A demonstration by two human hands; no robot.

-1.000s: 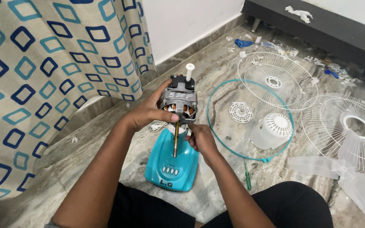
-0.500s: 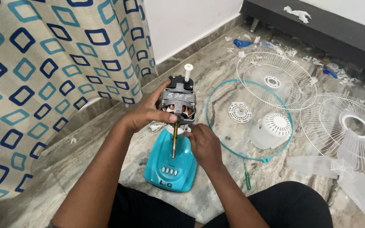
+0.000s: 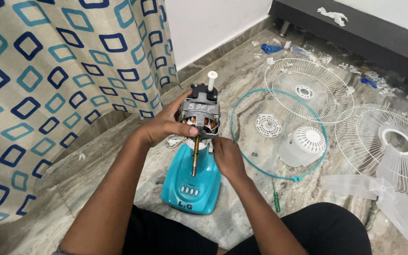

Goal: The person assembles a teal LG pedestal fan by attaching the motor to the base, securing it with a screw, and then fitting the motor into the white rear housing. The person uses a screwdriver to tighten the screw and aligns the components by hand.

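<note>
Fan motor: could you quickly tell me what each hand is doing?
Left hand: closed around the fan motor.
Right hand: fingers at the motor's underside; grip cannot be told.

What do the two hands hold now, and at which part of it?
The left hand grips the fan motor around its metal body. The right hand touches the motor's underside beside the shaft; a firm hold there cannot be told.

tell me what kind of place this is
Probably a room in a home, used as a makeshift repair spot: a marble floor, a patterned curtain, and fan grilles laid out on it.
</note>
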